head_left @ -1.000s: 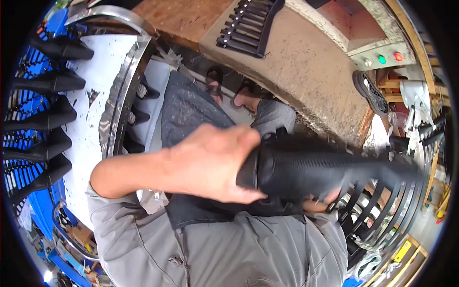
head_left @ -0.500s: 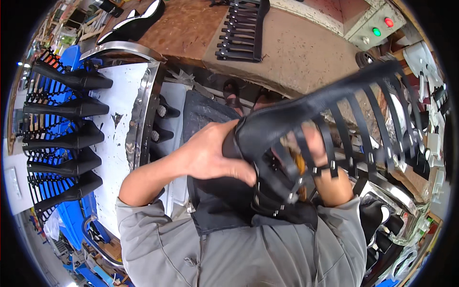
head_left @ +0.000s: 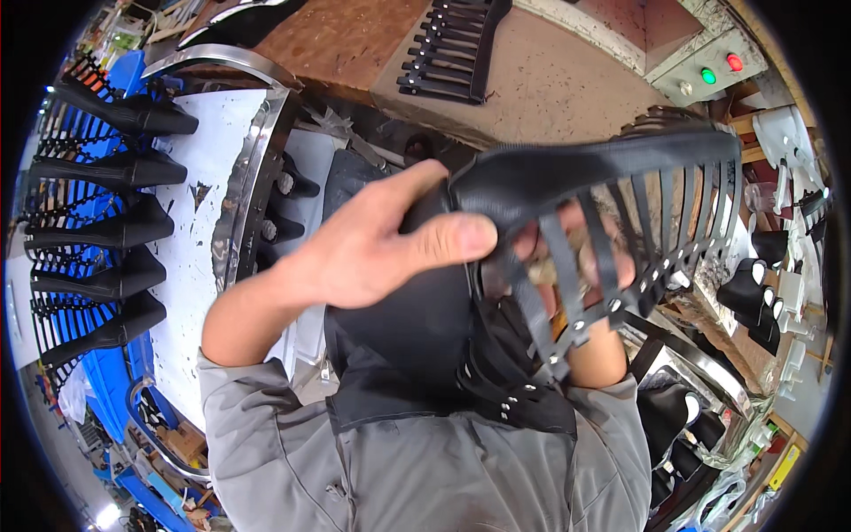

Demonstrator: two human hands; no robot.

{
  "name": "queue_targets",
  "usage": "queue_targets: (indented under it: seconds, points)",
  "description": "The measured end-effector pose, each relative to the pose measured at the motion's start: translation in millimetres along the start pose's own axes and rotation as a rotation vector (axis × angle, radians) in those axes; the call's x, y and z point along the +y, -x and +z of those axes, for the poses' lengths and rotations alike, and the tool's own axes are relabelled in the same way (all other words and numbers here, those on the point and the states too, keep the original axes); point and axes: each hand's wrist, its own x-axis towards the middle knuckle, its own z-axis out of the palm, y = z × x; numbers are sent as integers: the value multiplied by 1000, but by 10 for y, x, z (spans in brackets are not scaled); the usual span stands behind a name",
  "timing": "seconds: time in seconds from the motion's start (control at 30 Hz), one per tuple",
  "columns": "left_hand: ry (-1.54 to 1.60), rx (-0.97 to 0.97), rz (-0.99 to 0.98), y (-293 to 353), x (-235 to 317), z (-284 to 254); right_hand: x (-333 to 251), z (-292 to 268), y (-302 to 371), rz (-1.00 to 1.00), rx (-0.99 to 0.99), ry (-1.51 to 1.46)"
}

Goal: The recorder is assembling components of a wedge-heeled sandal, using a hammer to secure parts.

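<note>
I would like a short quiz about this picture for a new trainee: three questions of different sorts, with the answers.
1. Which hand shows through the gaps between the straps of the held boot?
2. True or false: five black boots lie in a row at the left.
3. The left hand grips: a) a metal rail; b) the same held boot; c) a white cloth.

Key:
1. The right hand.
2. True.
3. b.

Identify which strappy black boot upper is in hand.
The strappy boot upper at centre right, gripped by the left hand; no hand touches the others.
</note>
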Motion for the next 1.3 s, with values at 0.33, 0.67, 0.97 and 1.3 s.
queue_targets:
  seconds: [0.33,0.67,0.97,1.3]
  points:
    - [276,-235,110,-39,-35,-105,295,-158,103,15,74,23]
    - [97,-185,62,39,-141,5,-107,386,146,-200,105,384]
    - [120,-27,34,110,-352,-28,448,210,171,-420,-243,156]
    - [248,-79,46,61,-315,-38,458,1,140,29,-320,-351]
